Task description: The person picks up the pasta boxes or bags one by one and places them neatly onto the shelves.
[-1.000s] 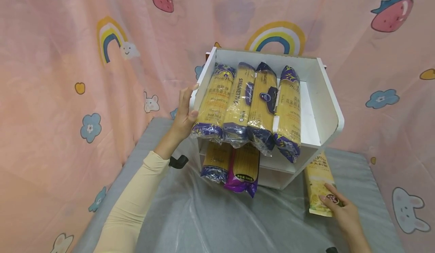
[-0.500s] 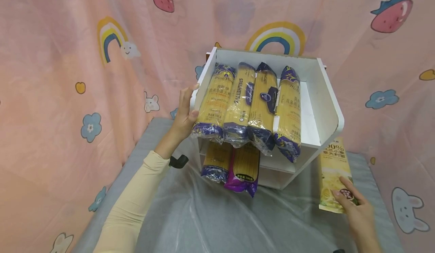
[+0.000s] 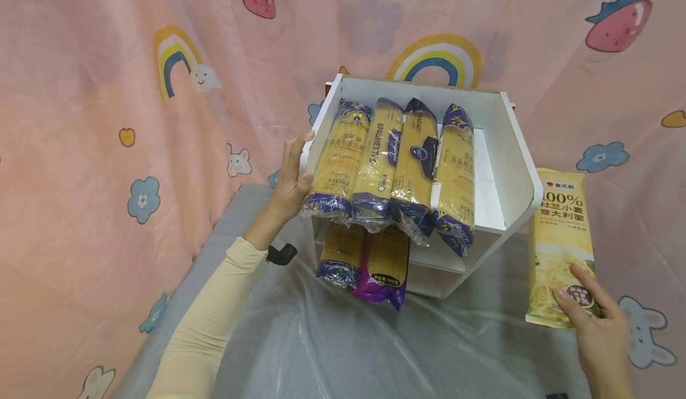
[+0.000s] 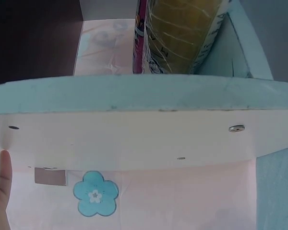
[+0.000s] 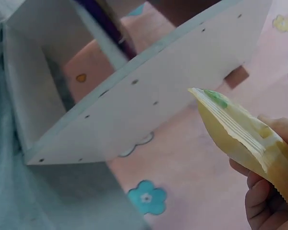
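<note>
On the left, my left hand (image 3: 291, 178) holds the left side panel of a white shelf (image 3: 490, 172), fingers along its edge and thumb near its front. In the left wrist view, fingertips (image 4: 4, 165) show beside the panel's outer face. My right hand (image 3: 602, 327) grips the lower end of a yellow pasta packet (image 3: 563, 244), thumb on its front. The packet is upright, just right of the shelf. In the right wrist view, fingers curl behind the packet (image 5: 249, 134). Several spaghetti packs (image 3: 412, 161) lie side by side on the top shelf.
On the level below are a blue-ended spaghetti pack (image 3: 340, 256) and a purple pasta pack (image 3: 383, 268). A grey cloth (image 3: 343, 351) covers the table. A pink patterned curtain (image 3: 268, 59) hangs behind. Bare white board (image 3: 488, 178) shows at the top shelf's right side.
My right hand has lifted the yellow pasta packet from low beside the shelf, moving it up and to the right. More of its front shows now. My left hand has stayed on the shelf.
</note>
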